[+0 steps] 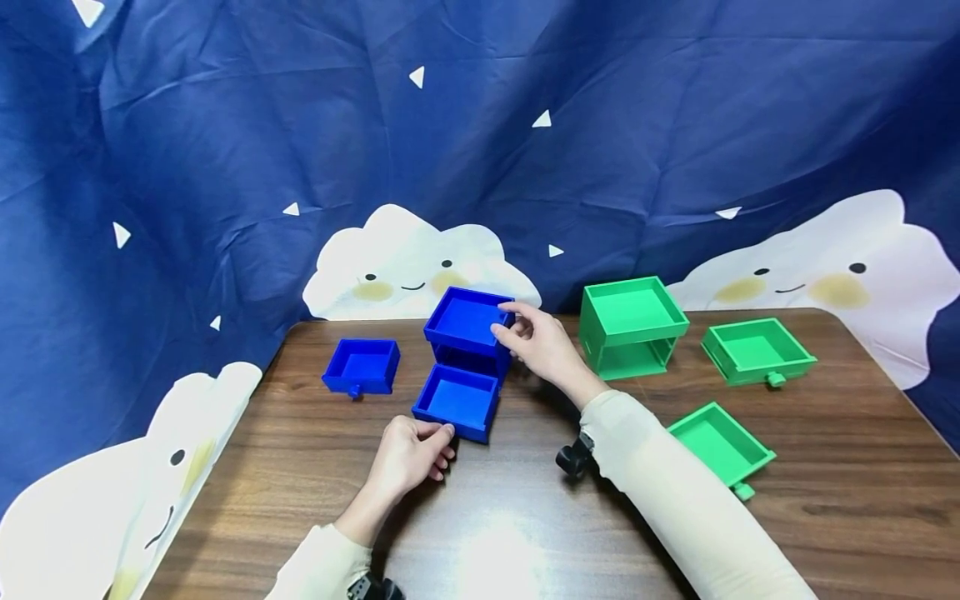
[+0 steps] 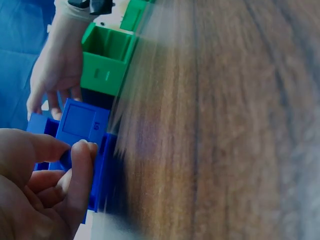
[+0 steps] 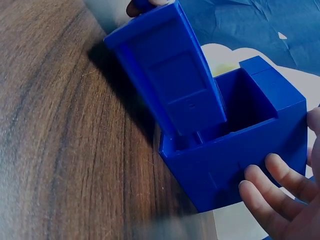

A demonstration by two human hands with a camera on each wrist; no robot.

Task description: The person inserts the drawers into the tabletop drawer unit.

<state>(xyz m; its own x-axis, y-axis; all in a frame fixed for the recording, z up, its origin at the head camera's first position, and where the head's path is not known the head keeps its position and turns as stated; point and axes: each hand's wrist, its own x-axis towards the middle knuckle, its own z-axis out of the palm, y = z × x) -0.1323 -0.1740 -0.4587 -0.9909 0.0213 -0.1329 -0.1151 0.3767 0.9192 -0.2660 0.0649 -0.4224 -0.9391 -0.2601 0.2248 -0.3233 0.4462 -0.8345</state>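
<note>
A blue drawer [image 1: 459, 398] stands at the open front of the blue cabinet [image 1: 469, 320], its rear end at the opening in the right wrist view. My left hand [image 1: 408, 454] pinches the drawer's front knob between thumb and fingers; the knob [image 2: 65, 160] is partly covered in the left wrist view. My right hand [image 1: 546, 346] holds the cabinet at its right side, thumb and index at the top edge, the other fingers [image 3: 272, 192] against the side wall. The drawer looks tilted against the cabinet in the right wrist view.
A second blue drawer [image 1: 362, 365] lies left of the cabinet. On the right stand a green cabinet [image 1: 634, 312] and two green drawers, one [image 1: 759, 350] beside it and one [image 1: 720, 443] nearer, next to my right sleeve. A blue cloth hangs behind the table.
</note>
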